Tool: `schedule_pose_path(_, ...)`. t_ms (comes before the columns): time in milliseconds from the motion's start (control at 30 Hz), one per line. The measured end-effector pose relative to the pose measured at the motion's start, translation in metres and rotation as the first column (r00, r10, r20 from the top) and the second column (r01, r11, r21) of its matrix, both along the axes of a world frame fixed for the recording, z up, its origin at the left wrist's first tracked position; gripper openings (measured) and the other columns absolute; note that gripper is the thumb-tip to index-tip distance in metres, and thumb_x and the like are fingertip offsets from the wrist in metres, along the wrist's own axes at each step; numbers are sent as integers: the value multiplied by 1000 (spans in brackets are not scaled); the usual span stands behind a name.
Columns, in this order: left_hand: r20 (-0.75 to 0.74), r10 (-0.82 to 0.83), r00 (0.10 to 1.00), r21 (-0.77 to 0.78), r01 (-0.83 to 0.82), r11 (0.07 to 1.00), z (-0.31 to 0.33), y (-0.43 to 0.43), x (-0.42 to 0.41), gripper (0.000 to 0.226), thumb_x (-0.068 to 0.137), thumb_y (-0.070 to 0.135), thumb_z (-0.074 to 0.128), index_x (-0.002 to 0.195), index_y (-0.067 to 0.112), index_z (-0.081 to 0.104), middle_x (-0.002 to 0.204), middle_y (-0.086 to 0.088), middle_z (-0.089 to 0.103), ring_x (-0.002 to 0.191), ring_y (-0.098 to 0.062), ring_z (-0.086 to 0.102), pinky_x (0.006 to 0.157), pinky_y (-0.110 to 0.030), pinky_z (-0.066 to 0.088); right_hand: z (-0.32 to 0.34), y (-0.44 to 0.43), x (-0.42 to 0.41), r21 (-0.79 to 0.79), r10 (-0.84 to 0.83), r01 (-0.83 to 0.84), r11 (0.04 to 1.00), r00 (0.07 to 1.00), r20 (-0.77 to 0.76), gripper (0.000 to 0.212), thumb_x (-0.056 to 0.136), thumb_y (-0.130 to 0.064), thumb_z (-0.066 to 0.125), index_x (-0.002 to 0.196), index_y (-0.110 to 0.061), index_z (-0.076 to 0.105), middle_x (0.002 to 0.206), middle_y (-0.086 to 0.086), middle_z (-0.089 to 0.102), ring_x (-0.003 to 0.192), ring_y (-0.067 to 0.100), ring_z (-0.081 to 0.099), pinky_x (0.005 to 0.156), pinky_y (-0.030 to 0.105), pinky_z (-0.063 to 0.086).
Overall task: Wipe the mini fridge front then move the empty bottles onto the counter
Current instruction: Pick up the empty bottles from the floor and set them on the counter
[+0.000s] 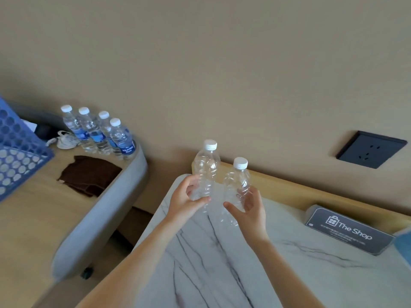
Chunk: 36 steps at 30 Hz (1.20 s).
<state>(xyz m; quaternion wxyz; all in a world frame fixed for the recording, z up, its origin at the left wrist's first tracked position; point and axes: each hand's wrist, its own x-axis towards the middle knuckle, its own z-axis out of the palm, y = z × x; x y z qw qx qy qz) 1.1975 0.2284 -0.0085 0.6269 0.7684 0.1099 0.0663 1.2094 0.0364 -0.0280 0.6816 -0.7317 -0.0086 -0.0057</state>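
– 2 bottles in the head view; who has them?

– The left hand (184, 202) grips the left bottle (205, 170) round its ribbed middle, thumb in front, fingers behind. The right hand (252, 210) holds the right bottle (236, 185) lower down, thumb and fingers curled round it more loosely. Both bottles are upright, near each other, over the far left end of the counter (289, 270).

– Are they set down on it?

– I cannot tell. The clear bases melt into the marble veins.

– How will they handle?

– They look empty, so I judge them very light. The thin walls should dent and crackle under a hard squeeze, and a bottle this light tips easily once it stands alone. The ribbed waist is the best hold, since the ribs check slipping. The cap (210, 144) is stiffer and would also serve.

– What is hidden?

– The fridge is not in view, so I cannot judge the wipe. A brown cloth (89, 174) lies on the side table (33, 221), near 4 full bottles (100, 134). A basket (17, 150) is cut off at the left edge. Something blue (403, 243) is cut off at the right, beside the sign (347, 230), whose small print is unreadable.
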Motion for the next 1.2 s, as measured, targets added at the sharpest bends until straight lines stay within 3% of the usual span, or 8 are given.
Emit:
schedule_pose_path(167, -12, 7, 1000, 25, -7, 1000, -20, 24, 25, 60, 71, 12, 88, 119, 35, 60, 127, 17, 62, 122, -1, 55, 94, -4, 40, -18, 30, 26, 0, -18, 18, 1000, 1000, 16, 49, 75, -9, 87, 105, -30, 55, 107, -9, 65, 101, 4, 62, 92, 15, 48)
schedule_pose_path(267, -8, 17, 1000, 2, -17, 1000, -32, 31, 39, 59, 71, 7, 87, 119, 30, 60, 129, 9, 63, 125, -8, 56, 103, -14, 41, -27, 45, 38, -6, -30, 31, 1000, 999, 23, 53, 75, -7, 86, 109, -33, 55, 103, -21, 64, 100, 1, 61, 89, 10, 47)
schedule_pose_path(400, -12, 21, 1000, -33, -21, 999, -44, 35, 55, 61, 71, 5, 86, 123, 22, 60, 128, 2, 64, 124, -14, 58, 111, -35, 43, -34, 57, 51, -26, -56, 57, 998, 998, 41, 54, 76, -6, 85, 114, -30, 55, 107, -24, 64, 104, 1, 61, 87, 7, 45)
schedule_pose_path(533, -10, 8, 1000, -87, -9, 996, -52, 39, 63, 59, 71, 2, 86, 121, 21, 60, 126, 0, 66, 121, -13, 60, 109, -38, 45, -41, 61, 57, -51, -68, 69, 996, 997, 22, 54, 77, -9, 85, 118, -27, 54, 109, -27, 64, 105, -4, 61, 82, 4, 44)
schedule_pose_path(667, -9, -9, 1000, -125, 8, 992, -58, 41, 69, 60, 73, 0, 84, 121, 26, 59, 127, 3, 65, 122, -6, 59, 111, -35, 43, -48, 63, 59, -72, -89, 89, 993, 996, 3, 49, 78, -12, 84, 115, -26, 56, 109, -16, 67, 107, 2, 64, 81, 8, 47)
schedule_pose_path(900, -20, -25, 999, -112, 23, 993, -62, 39, 79, 64, 75, 6, 85, 132, 15, 57, 131, -2, 64, 128, -17, 56, 112, -43, 42, -52, 68, 73, -135, -137, 141, 981, 990, 40, 50, 78, -13, 85, 119, -21, 57, 117, -5, 65, 111, 8, 62, 84, 3, 43)
schedule_pose_path(1033, -16, -14, 1000, -59, 13, 998, -62, 40, 84, 64, 74, 7, 85, 131, 14, 57, 132, -2, 62, 126, -17, 57, 110, -41, 44, -53, 67, 73, -187, -150, 152, 970, 988, 26, 54, 77, -19, 86, 120, -26, 55, 117, -11, 64, 112, 3, 59, 85, 13, 43)
schedule_pose_path(1200, -24, -13, 1000, 26, 14, 1000, -63, 40, 85, 58, 74, 17, 86, 125, 23, 58, 124, 8, 65, 121, -10, 56, 104, -34, 45, -54, 67, 71, -257, -133, 140, 956, 990, 46, 56, 76, -21, 87, 117, -33, 51, 115, -13, 60, 111, 10, 58, 90, 27, 47)
